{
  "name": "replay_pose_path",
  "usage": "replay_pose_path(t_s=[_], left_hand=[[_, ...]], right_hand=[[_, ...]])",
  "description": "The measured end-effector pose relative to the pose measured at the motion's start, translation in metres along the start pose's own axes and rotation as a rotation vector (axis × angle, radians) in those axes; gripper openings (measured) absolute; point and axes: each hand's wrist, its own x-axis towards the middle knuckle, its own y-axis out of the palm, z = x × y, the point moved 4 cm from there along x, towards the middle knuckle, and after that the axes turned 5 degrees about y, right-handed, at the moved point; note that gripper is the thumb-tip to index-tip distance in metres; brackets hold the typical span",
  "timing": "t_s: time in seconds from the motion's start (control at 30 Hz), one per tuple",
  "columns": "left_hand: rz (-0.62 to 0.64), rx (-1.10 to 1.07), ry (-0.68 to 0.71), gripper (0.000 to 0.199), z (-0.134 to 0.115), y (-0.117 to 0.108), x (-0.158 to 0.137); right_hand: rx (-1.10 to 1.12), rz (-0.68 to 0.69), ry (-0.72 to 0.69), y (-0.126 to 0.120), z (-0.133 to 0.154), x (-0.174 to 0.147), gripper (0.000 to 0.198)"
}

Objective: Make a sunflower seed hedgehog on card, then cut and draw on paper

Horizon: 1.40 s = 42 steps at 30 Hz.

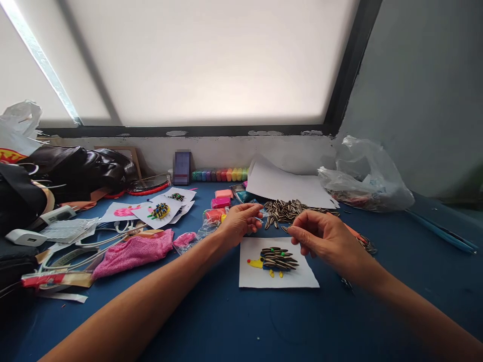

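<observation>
My left hand [240, 222] is just beyond the far left part of a white card [251, 276], thumb and fingers drawn together; I cannot tell whether they pinch anything. My right hand [326, 239] is by the card's far right corner, thumb and forefinger closed close to a striped seed, and I cannot tell if they grip one. Between and nearer than both, the hedgehog-like figure [281, 260] lies on the card, its yellow snout pointing left, seeds covering its back. A seed pile [289, 208] spreads on the blue counter [211, 322] beyond my hands, with white sheets [287, 181] farther back. A pink cloth [136, 253] lies left, a clear plastic bag [372, 183] far right.
</observation>
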Motion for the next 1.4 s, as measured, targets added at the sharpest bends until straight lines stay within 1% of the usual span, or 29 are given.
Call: replay_pose_path(t_s=[0.13, 0.3, 0.4, 0.5, 0.63, 0.83, 1.0, 1.1, 1.27, 1.33, 1.4], left_hand=[[-0.009, 0.047, 0.022, 0.014, 0.003, -0.005, 0.003], [0.013, 0.064, 0.011, 0.009, 0.006, -0.005, 0.003], [0.001, 0.056, 0.022, 0.017, 0.006, -0.005, 0.003], [0.005, 0.059, 0.027, 0.016, 0.008, -0.005, 0.003], [0.025, 0.069, 0.038, 0.013, 0.009, -0.006, 0.004], [0.044, 0.095, 0.038, 0.016, 0.009, -0.004, 0.004], [0.038, 0.104, 0.034, 0.015, 0.008, -0.003, 0.003], [0.032, 0.114, 0.035, 0.015, 0.008, -0.002, 0.003], [0.031, 0.116, 0.044, 0.015, 0.009, -0.003, 0.004], [0.031, 0.116, 0.046, 0.017, 0.009, -0.004, 0.004], [0.036, 0.120, 0.051, 0.019, 0.009, -0.004, 0.004]], right_hand=[[-0.022, -0.032, 0.003, 0.000, 0.001, -0.002, 0.019], [0.037, -0.032, -0.005, 0.000, 0.000, -0.001, 0.023], [0.025, -0.028, -0.019, 0.001, -0.001, 0.000, 0.027], [0.019, -0.040, 0.000, 0.001, -0.001, 0.000, 0.029], [-0.023, 0.024, 0.041, 0.007, 0.000, -0.002, 0.027], [-0.149, 0.030, -0.013, 0.008, 0.002, -0.005, 0.035], [-0.234, 0.091, -0.034, 0.010, 0.005, -0.006, 0.024], [-0.246, 0.092, -0.022, 0.011, 0.007, -0.007, 0.022], [-0.289, 0.107, -0.057, 0.013, 0.012, -0.012, 0.020], [-0.306, 0.112, -0.060, 0.014, 0.011, -0.013, 0.016], [-0.317, 0.100, -0.073, 0.014, 0.011, -0.013, 0.017]])
